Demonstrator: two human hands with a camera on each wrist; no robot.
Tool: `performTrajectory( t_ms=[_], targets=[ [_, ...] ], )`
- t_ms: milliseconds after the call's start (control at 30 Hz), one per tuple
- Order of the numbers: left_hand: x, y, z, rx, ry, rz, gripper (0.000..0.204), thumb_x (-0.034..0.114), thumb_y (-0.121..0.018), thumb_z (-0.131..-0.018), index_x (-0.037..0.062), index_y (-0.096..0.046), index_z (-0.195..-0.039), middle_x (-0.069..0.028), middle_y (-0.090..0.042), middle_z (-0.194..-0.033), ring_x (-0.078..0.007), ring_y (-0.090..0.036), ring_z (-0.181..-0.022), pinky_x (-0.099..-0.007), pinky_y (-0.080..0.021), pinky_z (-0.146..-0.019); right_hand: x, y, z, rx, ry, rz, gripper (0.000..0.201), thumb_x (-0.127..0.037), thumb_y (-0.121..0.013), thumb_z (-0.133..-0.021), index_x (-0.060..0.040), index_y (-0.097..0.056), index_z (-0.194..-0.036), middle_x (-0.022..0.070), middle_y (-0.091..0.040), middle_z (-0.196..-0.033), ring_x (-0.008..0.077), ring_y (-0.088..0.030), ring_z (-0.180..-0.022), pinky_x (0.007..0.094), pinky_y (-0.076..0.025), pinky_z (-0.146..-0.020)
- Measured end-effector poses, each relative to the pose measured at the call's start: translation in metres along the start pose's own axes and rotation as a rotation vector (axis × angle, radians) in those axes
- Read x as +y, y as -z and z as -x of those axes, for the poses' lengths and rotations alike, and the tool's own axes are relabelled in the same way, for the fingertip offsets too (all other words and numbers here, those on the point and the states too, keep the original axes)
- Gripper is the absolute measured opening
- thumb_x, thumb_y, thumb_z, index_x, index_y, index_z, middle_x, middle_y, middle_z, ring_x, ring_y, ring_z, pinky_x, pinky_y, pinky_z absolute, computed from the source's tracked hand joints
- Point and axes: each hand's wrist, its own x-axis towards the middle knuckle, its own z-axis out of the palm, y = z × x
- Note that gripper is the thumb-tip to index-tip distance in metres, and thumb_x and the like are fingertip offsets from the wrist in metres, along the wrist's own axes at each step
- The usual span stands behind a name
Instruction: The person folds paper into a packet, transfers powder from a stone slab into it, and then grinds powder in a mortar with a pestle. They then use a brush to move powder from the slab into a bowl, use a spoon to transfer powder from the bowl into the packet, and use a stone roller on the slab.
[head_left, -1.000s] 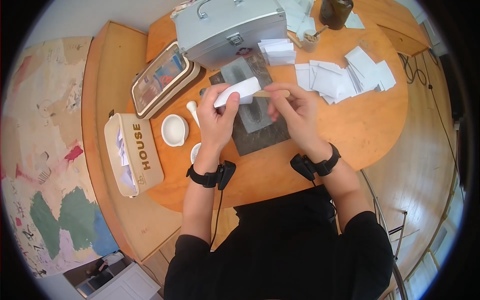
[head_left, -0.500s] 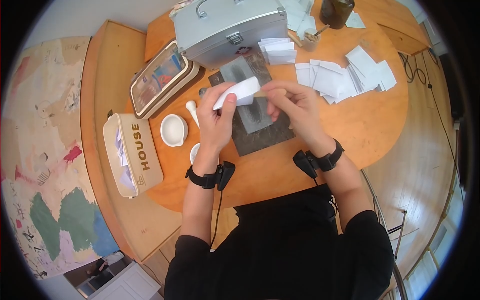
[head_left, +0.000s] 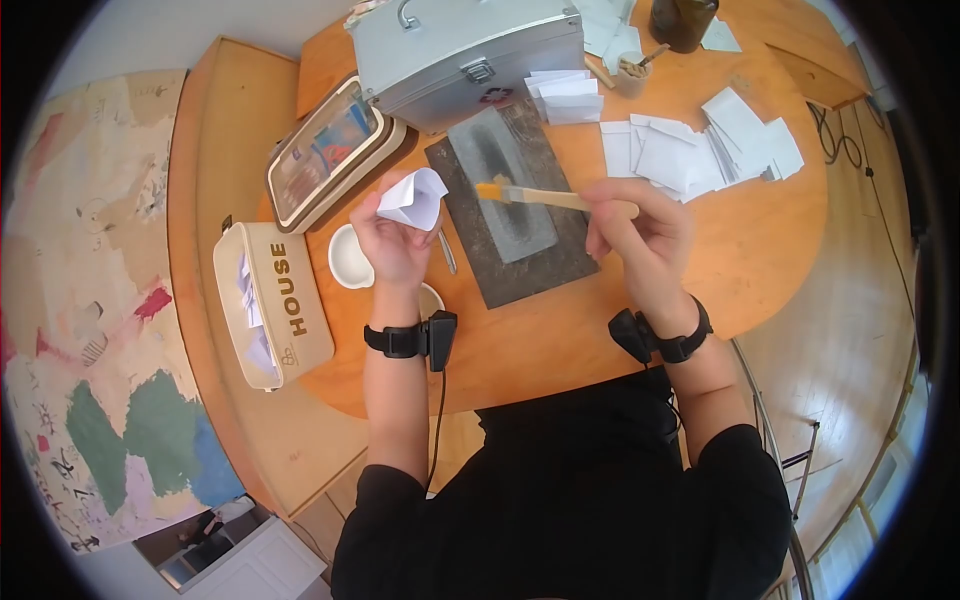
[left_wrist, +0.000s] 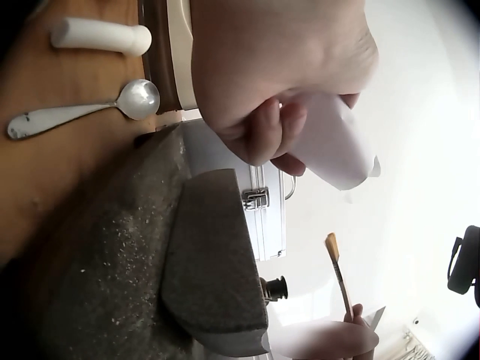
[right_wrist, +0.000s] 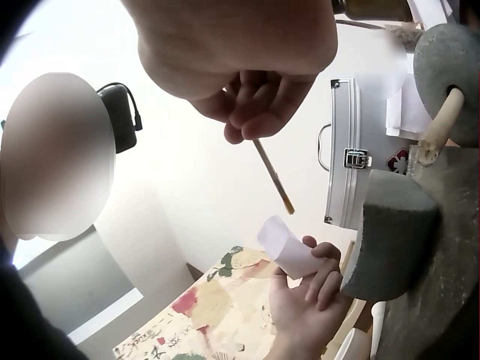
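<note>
My left hand (head_left: 392, 240) grips a white paper pouch (head_left: 415, 200), its open mouth facing up and to the right. In my right hand (head_left: 645, 235) a flat brush (head_left: 545, 197) is pinched by its wooden handle, orange bristles toward the pouch but apart from it. Beneath the brush lies a grey stone block (head_left: 520, 225) with a dark hollow, on a dark slab (head_left: 490, 280). The left wrist view shows fingers curled round the paper (left_wrist: 330, 142); in the right wrist view the brush (right_wrist: 274, 178) hangs above the pouch (right_wrist: 289, 251).
A silver case (head_left: 470, 60) stands behind the slab. White packets (head_left: 680, 155) lie to the right, near a cup (head_left: 630, 80) and a dark jar (head_left: 683, 22). On the left are a white mortar (head_left: 350, 258), a spoon (head_left: 448, 253), a lidded box (head_left: 330, 150) and a HOUSE bin (head_left: 310, 345).
The hands have drawn apart: the left moved left and down with the pouch, now showing its opening; the right moved right, and the brush's bristles have come out into view.
</note>
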Motion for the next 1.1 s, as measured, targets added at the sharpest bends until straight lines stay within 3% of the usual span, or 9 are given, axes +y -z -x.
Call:
performTrajectory(
  t_ms=[100,200,233,333,367,467,667,1100],
  targets=[
    [-0.005,-0.002,0.001,0.037,0.003,-0.068,0.057,0.051,-0.046,-0.091,-0.0002,-0.059,-0.111,-0.0119,-0.063,-0.090,-0.0085,-0.040,-0.048,-0.0210,-0.028,-0.042,-0.004,-0.005,0.001,-0.079,0.077,0.071,0.015,-0.003,-0.060,-0.093,0.0003,-0.070,-0.104,0.0042,-0.065,-0.075,0.0071,-0.060,-0.063,0.0197,-0.046,-0.055],
    [-0.004,-0.017,0.002,-0.109,-0.106,-0.513,0.051,0.048,-0.046,-0.095,0.0006,-0.063,-0.105,-0.0051,-0.062,-0.083,-0.0048,-0.039,-0.051,-0.0197,-0.029,-0.044,0.010,-0.020,-0.010,-0.187,0.037,0.100,0.014,-0.006,-0.061,-0.094,-0.0001,-0.070,-0.103,0.0049,-0.066,-0.077,0.0071,-0.061,-0.065,0.0203,-0.047,-0.056],
    [0.001,-0.021,0.004,-0.124,-0.065,-0.621,0.040,0.038,-0.060,-0.092,0.0001,-0.065,-0.105,-0.0042,-0.060,-0.085,-0.0072,-0.047,-0.058,-0.0211,-0.035,-0.051,0.013,-0.024,-0.013,-0.202,-0.016,0.176,0.014,-0.008,-0.061,-0.095,-0.0014,-0.068,-0.105,0.0049,-0.067,-0.078,0.0064,-0.062,-0.067,0.0215,-0.048,-0.056],
    [0.002,-0.045,-0.001,-0.112,-0.399,-1.045,0.027,0.023,-0.069,-0.088,0.0004,-0.067,-0.103,-0.0048,-0.061,-0.087,-0.0114,-0.054,-0.068,-0.0250,-0.042,-0.059,0.017,-0.015,-0.013,-0.135,-0.233,0.123,0.017,-0.008,-0.057,-0.098,-0.0011,-0.063,-0.112,0.0042,-0.065,-0.077,0.0077,-0.058,-0.065,0.0208,-0.046,-0.058],
    [0.006,-0.053,0.001,-0.098,-0.376,-1.058,0.023,0.013,-0.074,-0.083,0.0018,-0.067,-0.101,-0.0066,-0.062,-0.089,-0.0155,-0.058,-0.077,-0.0280,-0.046,-0.066,0.019,-0.010,-0.012,-0.119,-0.233,0.086,0.016,-0.009,-0.057,-0.098,-0.0012,-0.061,-0.112,0.0043,-0.065,-0.076,0.0074,-0.058,-0.065,0.0207,-0.046,-0.058],
    [0.004,-0.065,0.001,-0.163,-0.447,-1.152,0.025,0.015,-0.075,-0.081,0.0031,-0.068,-0.102,-0.0074,-0.063,-0.090,-0.0174,-0.059,-0.077,-0.0282,-0.047,-0.066,0.021,0.002,-0.009,-0.103,-0.248,0.011,0.015,-0.012,-0.057,-0.099,-0.0015,-0.058,-0.110,0.0045,-0.064,-0.075,0.0068,-0.056,-0.063,0.0205,-0.045,-0.057],
    [0.005,-0.066,-0.001,-0.128,-0.501,-1.188,0.027,0.015,-0.077,-0.078,0.0039,-0.070,-0.101,-0.0094,-0.064,-0.095,-0.0196,-0.061,-0.081,-0.0308,-0.050,-0.068,0.011,0.014,-0.009,-0.089,-0.271,0.019,0.013,-0.013,-0.057,-0.099,-0.0022,-0.057,-0.107,0.0054,-0.064,-0.075,0.0072,-0.055,-0.062,0.0210,-0.045,-0.058],
    [0.006,-0.059,-0.001,-0.209,-0.509,-1.088,0.025,0.020,-0.069,-0.088,0.0022,-0.068,-0.106,-0.0100,-0.063,-0.099,-0.0211,-0.060,-0.087,-0.0306,-0.048,-0.074,0.017,-0.001,-0.012,-0.114,-0.188,0.007,0.011,-0.009,-0.058,-0.098,-0.0017,-0.056,-0.106,0.0036,-0.065,-0.079,0.0051,-0.056,-0.066,0.0191,-0.044,-0.058]
  ],
)
